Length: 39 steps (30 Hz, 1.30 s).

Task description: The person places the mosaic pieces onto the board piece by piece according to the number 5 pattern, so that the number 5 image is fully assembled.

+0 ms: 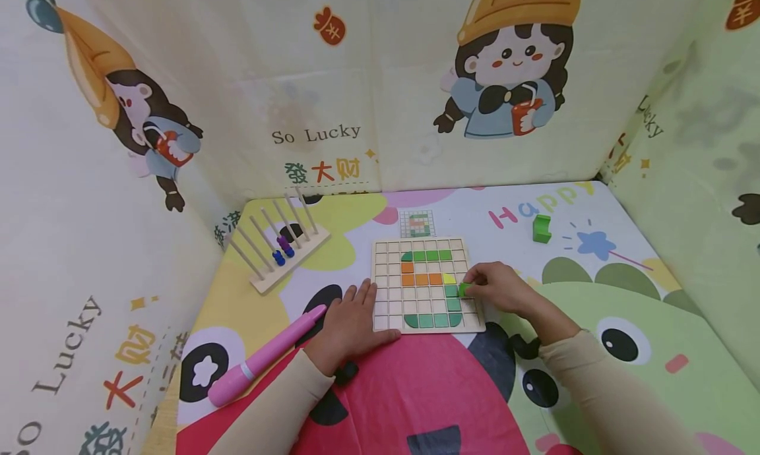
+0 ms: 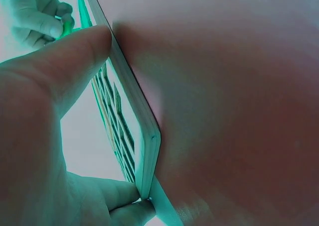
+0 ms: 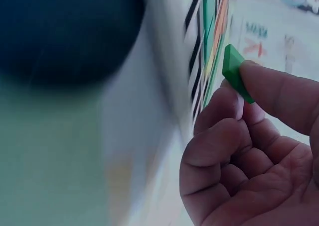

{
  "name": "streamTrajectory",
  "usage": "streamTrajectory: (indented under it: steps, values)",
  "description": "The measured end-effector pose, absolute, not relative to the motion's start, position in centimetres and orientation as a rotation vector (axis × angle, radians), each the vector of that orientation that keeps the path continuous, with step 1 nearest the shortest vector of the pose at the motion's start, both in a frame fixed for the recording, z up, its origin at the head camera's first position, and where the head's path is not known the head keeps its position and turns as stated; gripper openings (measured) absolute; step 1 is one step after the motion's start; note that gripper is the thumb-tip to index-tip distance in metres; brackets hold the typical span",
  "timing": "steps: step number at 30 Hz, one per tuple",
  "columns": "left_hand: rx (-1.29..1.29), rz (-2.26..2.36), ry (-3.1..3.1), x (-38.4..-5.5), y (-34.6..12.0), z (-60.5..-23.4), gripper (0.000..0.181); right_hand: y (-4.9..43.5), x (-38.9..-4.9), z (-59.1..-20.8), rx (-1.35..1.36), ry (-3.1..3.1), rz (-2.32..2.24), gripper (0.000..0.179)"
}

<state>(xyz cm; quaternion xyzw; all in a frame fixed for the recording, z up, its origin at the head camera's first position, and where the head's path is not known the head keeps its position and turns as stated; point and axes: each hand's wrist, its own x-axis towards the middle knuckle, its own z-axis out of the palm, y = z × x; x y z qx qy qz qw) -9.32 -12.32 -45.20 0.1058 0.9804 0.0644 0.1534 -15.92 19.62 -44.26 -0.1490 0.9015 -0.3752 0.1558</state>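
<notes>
A wooden grid board point(image 1: 388, 310) lies flat, with green, orange, yellow and teal tiles point(image 1: 429, 279) set in some of its squares. My left hand point(image 1: 350, 320) rests at its lower left corner, the fingers along the left edge and the thumb by the near edge. In the left wrist view the thumb point(image 2: 75, 56) lies straight against the board's side point(image 2: 144, 151). My right hand point(image 1: 501, 287) pinches a small green tile point(image 3: 234, 71) between thumb and finger, over the right part of the board beside the yellow tile point(image 1: 449, 279).
Behind the board lies a small pattern card point(image 1: 417, 223). A wooden peg rack point(image 1: 291, 260) with purple and blue beads stands at the left. A pink pen-shaped stick point(image 1: 267, 356) lies left of my left hand. Green blocks point(image 1: 541, 229) sit at the back right.
</notes>
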Motion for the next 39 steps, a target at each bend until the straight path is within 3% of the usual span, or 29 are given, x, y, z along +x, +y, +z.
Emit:
streamTrajectory:
  steps: [16,39]
  values:
    - [0.320,0.163,2.813,-9.2,-12.3,-44.9,0.114,10.8,-15.2,-44.6,-0.606,2.496,-1.085,0.004]
    - [0.314,0.163,2.808,-9.3,-12.3,-45.2,0.114,8.7,-14.6,-45.0,-0.704,2.639,-0.857,0.008]
